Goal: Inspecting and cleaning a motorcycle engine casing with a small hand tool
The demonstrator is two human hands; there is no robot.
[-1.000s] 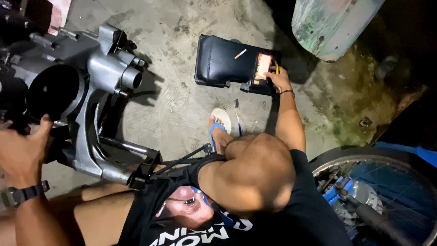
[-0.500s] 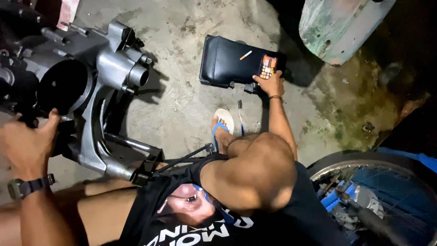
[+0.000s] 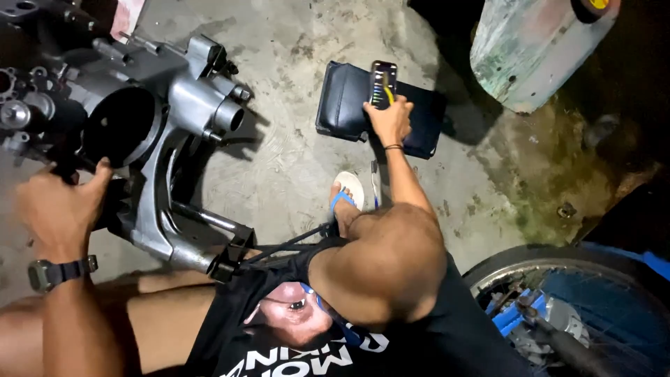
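Two hands, engine and phone

Left hand (image 3: 63, 206) (watch on wrist) is clenched around the grey engine case (image 3: 150, 132) on the concrete floor (image 3: 293, 167). Right hand (image 3: 391, 119) pinches a phone (image 3: 383, 84) above the black seat cushion (image 3: 345, 101); bike wheel (image 3: 558, 307) lower right.

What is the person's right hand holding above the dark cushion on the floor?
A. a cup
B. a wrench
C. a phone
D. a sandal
C. The right hand grips a phone with a lit screen, raised over the dark cushion on the concrete floor, while the left hand rests on the grey engine casing.
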